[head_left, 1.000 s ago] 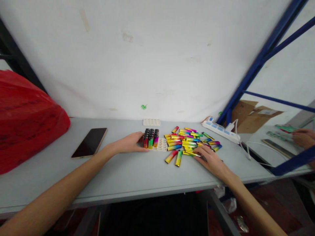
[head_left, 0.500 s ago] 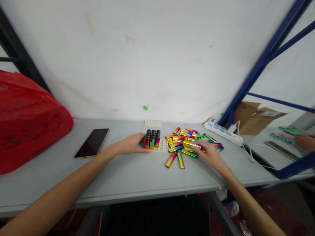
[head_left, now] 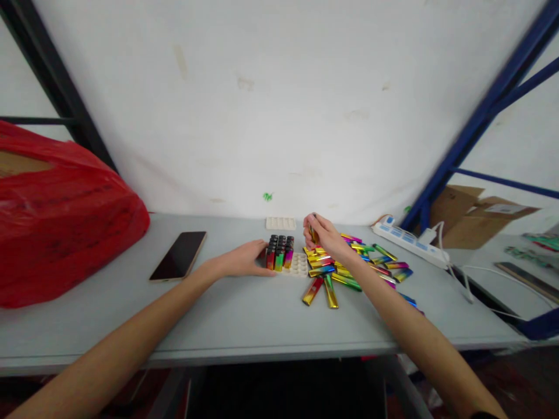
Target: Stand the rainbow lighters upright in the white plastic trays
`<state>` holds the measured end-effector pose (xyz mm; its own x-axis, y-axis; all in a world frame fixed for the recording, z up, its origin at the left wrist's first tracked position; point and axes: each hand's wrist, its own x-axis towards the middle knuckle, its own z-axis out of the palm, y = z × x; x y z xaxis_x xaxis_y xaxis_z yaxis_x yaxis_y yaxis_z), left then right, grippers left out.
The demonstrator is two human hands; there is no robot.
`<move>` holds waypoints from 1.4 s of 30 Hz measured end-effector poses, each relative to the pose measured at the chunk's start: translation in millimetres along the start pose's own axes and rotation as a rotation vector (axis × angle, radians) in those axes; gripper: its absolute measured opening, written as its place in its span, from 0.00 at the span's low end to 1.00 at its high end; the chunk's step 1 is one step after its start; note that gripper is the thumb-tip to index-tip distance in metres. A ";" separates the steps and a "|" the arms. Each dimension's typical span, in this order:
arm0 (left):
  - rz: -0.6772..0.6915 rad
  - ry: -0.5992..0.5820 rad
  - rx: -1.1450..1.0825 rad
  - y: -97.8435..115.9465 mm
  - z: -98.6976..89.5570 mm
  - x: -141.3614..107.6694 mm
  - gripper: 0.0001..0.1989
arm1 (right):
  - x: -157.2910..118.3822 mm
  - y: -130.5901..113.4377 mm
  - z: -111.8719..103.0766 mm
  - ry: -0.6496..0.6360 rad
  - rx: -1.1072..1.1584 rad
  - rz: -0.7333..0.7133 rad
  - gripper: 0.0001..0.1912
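Several upright lighters [head_left: 279, 253] with black tops fill the left part of a white tray [head_left: 299, 265] with round holes; its right part shows bare holes. My left hand [head_left: 247, 259] lies at the tray's left side, thumb and fingers spread around the edge of the lighters. Raised above the back of the loose pile, my right hand [head_left: 321, 233] is closed on a lighter [head_left: 312, 231] with a gold body, held roughly upright. Loose shiny lighters [head_left: 345, 279] in many colours lie in a heap right of the tray.
A second white tray [head_left: 280, 223] sits by the wall. On the left are a phone [head_left: 179, 256] and a red plastic bag [head_left: 65, 227]. A power strip [head_left: 410, 243] with white cables and a cardboard box [head_left: 471, 218] stand at the right, near blue metal posts [head_left: 463, 134].
My right hand has lifted a lighter from the pile and moved left and back, turning it upright. My left hand stays beside the tray. The whole view has shifted slightly.
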<state>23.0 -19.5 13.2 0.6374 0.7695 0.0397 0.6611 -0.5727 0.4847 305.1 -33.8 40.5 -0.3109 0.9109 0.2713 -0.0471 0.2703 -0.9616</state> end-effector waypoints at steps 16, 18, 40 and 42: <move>0.004 -0.015 0.007 -1.1 0.0 0.2 0.37 | -10.1 38.9 19.4 0.141 0.080 0.225 0.27; -0.002 -0.013 0.009 -1.2 -0.3 0.1 0.37 | -11.1 39.2 18.8 0.149 0.066 0.199 0.27; 0.017 -0.005 -0.004 -3.0 1.1 -1.1 0.37 | -34.2 19.1 4.8 -0.033 -0.845 -0.337 0.24; 0.035 -0.001 0.001 -3.1 1.1 -1.4 0.37 | -34.2 24.0 8.7 -0.084 -0.829 -0.314 0.21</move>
<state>20.6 -19.2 10.6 0.6603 0.7489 0.0558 0.6389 -0.5993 0.4823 306.3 -61.2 7.8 -0.4694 0.7399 0.4819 0.5501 0.6719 -0.4959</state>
